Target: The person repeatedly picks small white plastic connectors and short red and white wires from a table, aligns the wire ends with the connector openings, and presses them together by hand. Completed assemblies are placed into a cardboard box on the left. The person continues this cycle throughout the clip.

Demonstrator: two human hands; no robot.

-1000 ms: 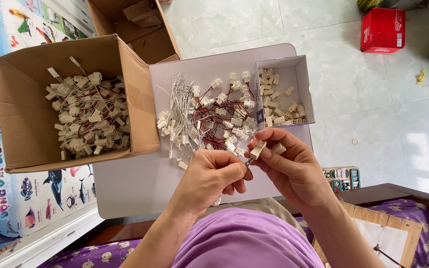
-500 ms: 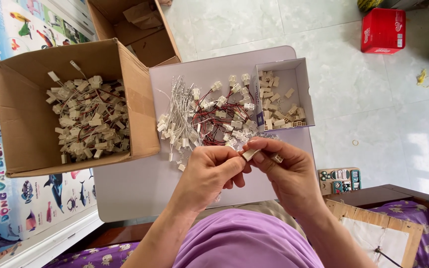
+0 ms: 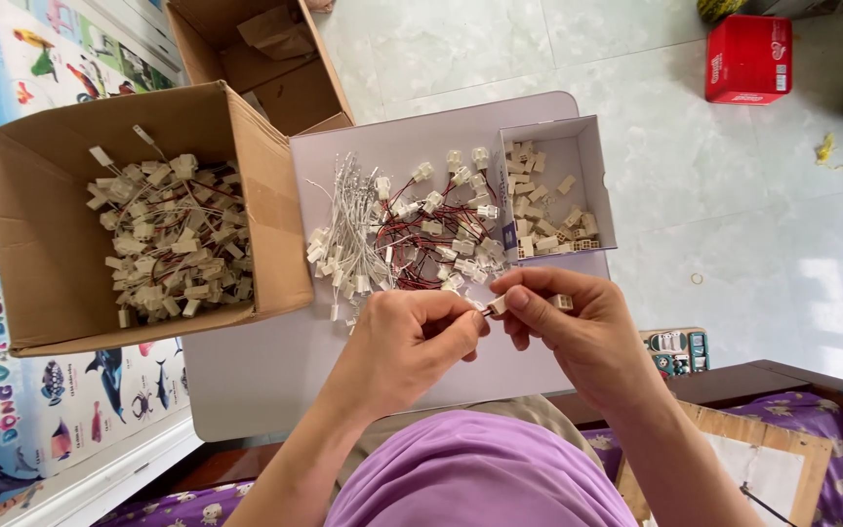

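Hands drawn closer; right grip (image 3: 578, 327) pinching small connector (image 3: 498, 305), left grip (image 3: 412, 342) touching.

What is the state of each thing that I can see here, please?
left hand: pinching a wire end
right hand: gripping a small white connector
big cardboard box: open, holding wired connectors
small white box: open, part filled with plugs
wire pile: loose on the board
red box: closed, on the floor
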